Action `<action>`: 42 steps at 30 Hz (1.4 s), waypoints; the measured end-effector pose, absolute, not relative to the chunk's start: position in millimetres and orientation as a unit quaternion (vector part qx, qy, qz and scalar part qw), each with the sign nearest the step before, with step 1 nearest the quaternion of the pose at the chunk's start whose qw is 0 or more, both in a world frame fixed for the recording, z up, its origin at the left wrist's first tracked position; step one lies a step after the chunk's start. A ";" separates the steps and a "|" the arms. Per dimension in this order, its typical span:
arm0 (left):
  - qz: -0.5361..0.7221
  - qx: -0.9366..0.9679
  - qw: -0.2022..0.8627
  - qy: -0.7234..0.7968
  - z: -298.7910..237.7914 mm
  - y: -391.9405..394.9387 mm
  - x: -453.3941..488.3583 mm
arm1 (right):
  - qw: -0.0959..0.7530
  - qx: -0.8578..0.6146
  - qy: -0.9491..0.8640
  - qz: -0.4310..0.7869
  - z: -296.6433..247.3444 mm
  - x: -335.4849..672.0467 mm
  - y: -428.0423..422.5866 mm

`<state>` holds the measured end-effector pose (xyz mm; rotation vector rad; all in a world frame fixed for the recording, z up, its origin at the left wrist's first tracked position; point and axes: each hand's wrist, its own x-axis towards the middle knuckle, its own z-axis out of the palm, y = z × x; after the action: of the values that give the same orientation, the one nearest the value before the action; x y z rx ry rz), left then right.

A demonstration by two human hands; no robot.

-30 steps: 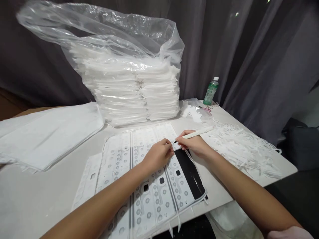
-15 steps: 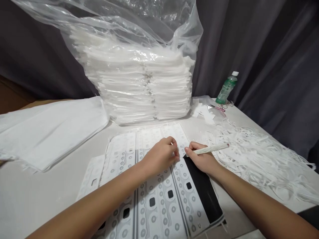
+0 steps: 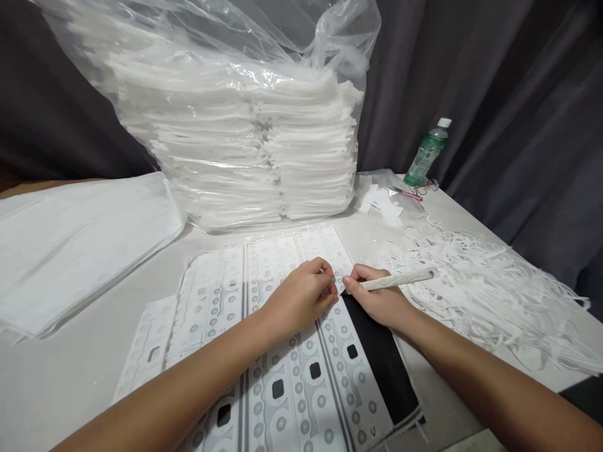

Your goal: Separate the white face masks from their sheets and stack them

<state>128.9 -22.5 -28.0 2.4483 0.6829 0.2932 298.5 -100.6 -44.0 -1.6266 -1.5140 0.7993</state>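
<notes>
A white sheet (image 3: 330, 402) printed with grey rings and bands, with dark rounded squares in it, lies in front of me. Along its right side runs a bare black strip (image 3: 377, 361). My left hand (image 3: 301, 292) rests over the sheet, fingers curled and pinched near the top of that strip. What they pinch, if anything, is hidden. Gripped in my right hand (image 3: 377, 298) is a slim white pen-like tool (image 3: 400, 278) with a dark pointed tip. The tip meets the sheet at the strip's upper end, close beside my left fingertips.
A clear plastic bag (image 3: 226, 144) of stacked white sheets stands at the back. More white sheets (image 3: 85, 245) lie to the left. On the right are a heap of white strips (image 3: 490, 295), white scraps (image 3: 384, 204), a pink-handled tool (image 3: 409, 194) and a green bottle (image 3: 427, 154).
The view has shifted, so the sheet and the bag appear further left and the bag larger. Both hands keep nearly the same place and grip at the strip's upper end.
</notes>
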 end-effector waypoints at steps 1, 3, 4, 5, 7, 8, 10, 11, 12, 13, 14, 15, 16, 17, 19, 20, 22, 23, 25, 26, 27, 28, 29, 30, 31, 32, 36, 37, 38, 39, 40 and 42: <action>0.109 0.916 0.288 0.256 -27.7 -23.1 129.1 | 0.379 -0.637 -0.593 0.314 -44.1 298.6 -100.7; 0.110 0.917 0.285 0.255 -27.8 -24.4 129.4 | 0.375 -0.638 -0.596 0.313 -44.0 298.6 -100.8; 0.112 0.919 0.280 0.253 -28.4 -25.1 129.5 | 0.371 -0.639 -0.597 0.313 -43.9 298.7 -100.8; 0.115 0.922 0.274 0.249 -29.4 -25.9 129.6 | 0.368 -0.638 -0.600 0.313 -43.6 298.7 -100.8; 0.127 0.928 0.255 0.240 -32.4 -27.3 130.0 | 0.364 -0.637 -0.604 0.311 -43.0 298.7 -100.8; 0.133 0.931 0.245 0.237 -34.1 -28.0 130.4 | 0.363 -0.636 -0.607 0.309 -42.7 298.7 -101.0; 0.138 0.934 0.228 0.239 -37.6 -29.5 132.0 | 0.359 -0.634 -0.613 0.305 -42.6 298.9 -101.6; 0.136 0.935 0.221 0.242 -39.2 -30.5 133.3 | 0.356 -0.634 -0.616 0.303 -42.8 299.1 -102.1; 0.132 0.937 0.210 0.244 -40.7 -31.6 134.8 | 0.353 -0.635 -0.618 0.300 -43.1 299.2 -102.6; 0.127 0.941 0.196 0.246 -42.0 -33.1 136.4 | 0.350 -0.637 -0.621 0.295 -43.7 299.5 -103.3; 0.122 0.945 0.177 0.246 -42.9 -34.8 138.0 | 0.347 -0.639 -0.622 0.289 -44.3 299.7 -104.0; 0.116 0.950 0.156 0.244 -43.3 -36.8 139.0 | 0.346 -0.642 -0.623 0.283 -45.1 299.9 -104.7; 0.109 0.954 0.138 0.241 -42.8 -39.0 139.4 | 0.345 -0.645 -0.623 0.277 -45.9 300.0 -105.4; 0.103 0.957 0.125 0.241 -41.1 -41.3 138.7 | 0.345 -0.647 -0.623 0.272 -46.8 300.0 -106.1; 0.099 0.958 0.131 0.235 -33.0 -45.2 133.7 | 0.344 -0.650 -0.623 0.266 -48.2 299.6 -107.1; 0.103 0.959 0.144 0.221 -26.8 -46.5 129.8 | 0.343 -0.651 -0.623 0.265 -48.7 299.1 -107.5; 0.129 0.961 0.159 0.188 -12.3 -46.6 120.9 | 0.339 -0.655 -0.623 0.261 -48.9 297.8 -108.0; 0.144 0.961 0.155 0.178 -5.6 -45.4 117.1 | 0.338 -0.656 -0.623 0.260 -48.7 297.1 -108.1; 0.157 0.961 0.126 0.188 2.6 -41.3 113.2 | 0.340 -0.657 -0.619 0.264 -47.5 296.0 -107.9; 0.151 0.960 0.114 0.205 3.1 -39.0 113.5 | 0.342 -0.657 -0.614 0.271 -46.8 295.8 -107.6; 0.138 0.959 0.113 0.220 1.3 -36.9 115.2 | 0.344 -0.657 -0.610 0.280 -46.1 295.9 -107.1; 0.123 0.958 0.119 0.229 -2.4 -35.4 118.1 | 0.346 -0.657 -0.605 0.287 -45.5 296.2 -106.6; 0.112 0.957 0.128 0.235 -7.5 -34.4 121.7 | 0.349 -0.657 -0.600 0.295 -45.2 296.9 -105.9; 0.106 0.956 0.138 0.238 -13.1 -34.0 125.4 | 0.355 -0.655 -0.594 0.303 -45.2 297.7 -105.3; 0.105 0.954 0.145 0.239 -18.5 -34.1 128.8 | 0.365 -0.653 -0.585 0.314 -45.5 298.6 -104.7; 0.108 0.953 0.148 0.239 -23.3 -34.6 131.6 | 0.382 -0.648 -0.571 0.327 -46.0 299.5 -104.2; 0.113 0.954 0.149 0.235 -34.2 -37.6 134.9 | 0.465 -0.631 -0.485 0.387 -48.5 300.2 -104.2; 0.117 0.955 0.146 0.232 -35.9 -38.3 134.3 | 0.469 -0.633 -0.465 0.403 -48.7 299.6 -104.6; 0.122 0.955 0.140 0.231 -37.7 -39.2 133.4 | 0.464 -0.638 -0.450 0.418 -48.6 298.8 -105.2; 0.130 0.955 0.135 0.230 -39.8 -40.1 132.4 | 0.454 -0.644 -0.439 0.431 -48.3 297.9 -105.7; 0.138 0.954 0.131 0.231 -42.1 -40.9 131.3 | 0.445 -0.649 -0.431 0.442 -47.8 297.0 -106.2; 0.154 0.950 0.133 0.235 -47.0 -42.6 128.8 | 0.438 -0.652 -0.423 0.452 -46.5 295.7 -107.1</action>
<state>128.8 -42.6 -47.0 2.7569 0.6806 0.4481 295.7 -107.1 -46.5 -1.6204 -1.0516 1.1250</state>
